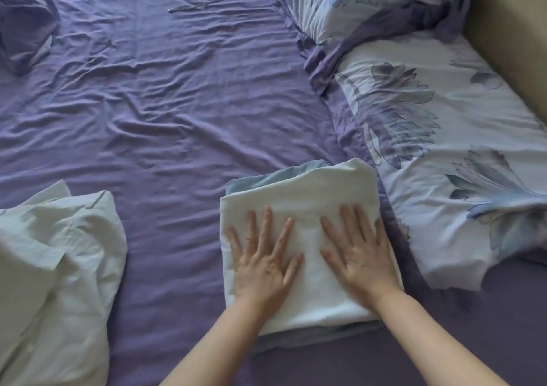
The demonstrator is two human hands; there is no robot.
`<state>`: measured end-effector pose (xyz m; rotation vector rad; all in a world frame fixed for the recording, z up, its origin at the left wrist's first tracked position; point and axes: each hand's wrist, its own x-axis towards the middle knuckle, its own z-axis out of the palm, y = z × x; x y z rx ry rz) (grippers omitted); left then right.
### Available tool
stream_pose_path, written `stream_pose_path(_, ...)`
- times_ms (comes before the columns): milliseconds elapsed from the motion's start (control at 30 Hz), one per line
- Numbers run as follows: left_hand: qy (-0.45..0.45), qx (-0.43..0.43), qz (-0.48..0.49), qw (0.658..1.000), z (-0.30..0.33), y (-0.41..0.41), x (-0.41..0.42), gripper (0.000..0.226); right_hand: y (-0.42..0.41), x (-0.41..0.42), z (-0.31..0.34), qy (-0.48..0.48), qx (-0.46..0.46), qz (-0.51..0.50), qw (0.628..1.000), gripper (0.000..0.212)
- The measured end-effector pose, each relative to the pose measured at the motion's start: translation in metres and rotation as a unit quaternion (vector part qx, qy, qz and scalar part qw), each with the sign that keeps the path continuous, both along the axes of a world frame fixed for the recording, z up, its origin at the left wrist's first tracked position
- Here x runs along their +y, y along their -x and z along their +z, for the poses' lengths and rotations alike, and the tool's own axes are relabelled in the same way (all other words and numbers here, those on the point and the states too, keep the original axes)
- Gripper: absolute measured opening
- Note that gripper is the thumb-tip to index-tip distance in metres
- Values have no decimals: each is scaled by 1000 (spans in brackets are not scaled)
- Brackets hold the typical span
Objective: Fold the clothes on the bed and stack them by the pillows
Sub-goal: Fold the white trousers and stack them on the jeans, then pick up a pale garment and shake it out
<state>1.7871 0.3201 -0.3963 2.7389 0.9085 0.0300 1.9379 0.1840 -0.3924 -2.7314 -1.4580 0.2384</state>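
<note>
Folded white cloth [305, 225] lies on the near middle of the purple sheet [165, 113], sitting on top of a pale blue folded piece [260, 180] whose edges show at its far left and near side, so a small stack has begun. The left hand [262, 262] and the right hand [359, 255] both rest flat on the white top layer, palms down, fingers straight and spread apart, gripping nothing; they seem to be pressing and smoothing the fold.

To the near left, well apart from the stack, a pale crumpled garment [56, 270] lies unfolded. Just right of the stack lies a floral pillow [450, 160], with a second floral pillow [364, 3] at the far right against a beige wall [509, 24]. A purple bundle [25, 21] sits at the far left corner, and a thin cord [207, 2] lies on the far sheet.

The step in hand looks like flattening a finished fold. The next move probably calls for lifting both hands off and reaching left for the crumpled garment, spreading it flat before folding. Since the stack already sits beside the pillows, it may need no carrying.
</note>
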Motion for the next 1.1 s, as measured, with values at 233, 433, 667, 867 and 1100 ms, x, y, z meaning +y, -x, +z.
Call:
stream_pose_path(233,7,56,8,998,-15,-11,6,66,-14,6,-18,51,44,-17,998,60)
stream_pose_path(433,75,92,9,993,11,-4,-1,64,-1,9,8,92,62,-38,993,56)
stream_pose_path(667,78,104,-30,991,58,63,-36,51,91,13,45,25,96,-61,993,65)
stream_pose_path(867,99,76,81,989,90,161,-22,54,181,25,73,-76,82,93,989,41)
stream_pose_path(1100,88,148,196,965,94,296,6,49,264,61,82,-97,82,182,975,49)
